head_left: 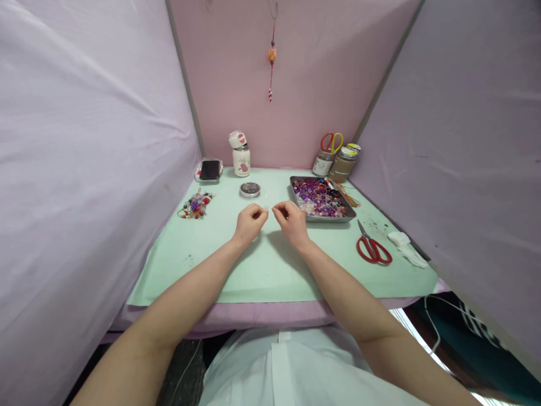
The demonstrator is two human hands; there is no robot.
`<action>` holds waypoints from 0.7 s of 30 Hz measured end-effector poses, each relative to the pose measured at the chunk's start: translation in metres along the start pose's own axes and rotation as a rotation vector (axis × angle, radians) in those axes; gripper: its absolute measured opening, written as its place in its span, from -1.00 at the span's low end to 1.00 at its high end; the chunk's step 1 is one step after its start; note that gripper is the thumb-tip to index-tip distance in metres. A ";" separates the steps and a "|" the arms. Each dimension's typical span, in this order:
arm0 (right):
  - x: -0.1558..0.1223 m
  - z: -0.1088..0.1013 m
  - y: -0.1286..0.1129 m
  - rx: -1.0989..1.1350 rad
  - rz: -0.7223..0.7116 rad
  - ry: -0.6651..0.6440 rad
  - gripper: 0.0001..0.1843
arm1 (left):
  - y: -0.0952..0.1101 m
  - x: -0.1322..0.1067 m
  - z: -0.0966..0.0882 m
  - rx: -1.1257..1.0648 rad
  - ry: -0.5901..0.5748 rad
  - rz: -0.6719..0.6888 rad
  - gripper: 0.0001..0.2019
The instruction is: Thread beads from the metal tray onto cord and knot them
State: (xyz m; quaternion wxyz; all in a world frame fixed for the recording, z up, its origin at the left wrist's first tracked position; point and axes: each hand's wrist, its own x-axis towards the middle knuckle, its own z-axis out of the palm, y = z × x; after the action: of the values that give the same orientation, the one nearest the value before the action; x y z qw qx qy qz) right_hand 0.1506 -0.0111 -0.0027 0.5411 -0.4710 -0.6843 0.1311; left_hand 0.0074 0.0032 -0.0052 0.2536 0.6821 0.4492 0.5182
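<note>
Near the bead tray (332, 219), my left hand (248, 224) and right hand (293, 225) are pinched closed; whether they grip anything, I cannot tell.

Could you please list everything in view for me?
hanging ornament: 1, orange and red, back
sheets: 3, pink behind, lilac both sides
bottle: 1, white, back left
dish: 1, pale, back left, something black inside
tin: 1, silver, before the bottle
bead strings: several, red, purple and gold, left
tray: 1, grey, centre right
beads: many, mostly purple, in the tray
jars: 2, grey and brown, back right, one holding red and yellow handles
cords: several, orange, by the tray
scissors: 1 pair, red-handled, right
cloth: 1, white, far right
mat: 1, pale green, tabletop
cables: some, white, below
garment: 1, white, bottom
left hand: 1, bare, centre
right hand: 1, bare, centre
</note>
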 end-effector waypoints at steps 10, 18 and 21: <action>0.000 0.002 0.000 -0.004 -0.001 0.001 -0.87 | 0.005 -0.001 -0.001 0.009 0.006 0.002 -0.74; -0.002 0.003 0.000 0.027 -0.003 -0.018 -0.87 | 0.004 -0.002 -0.001 0.047 -0.005 0.058 -0.76; -0.002 0.003 -0.001 0.049 0.020 -0.030 -0.86 | 0.002 -0.003 -0.001 0.073 -0.018 0.083 -0.77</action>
State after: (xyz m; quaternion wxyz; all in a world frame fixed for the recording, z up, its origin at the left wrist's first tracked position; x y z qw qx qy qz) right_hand 0.1471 -0.0122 -0.0047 0.5407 -0.4627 -0.6841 0.1603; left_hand 0.0067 -0.0005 -0.0050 0.2108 0.7135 0.4371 0.5054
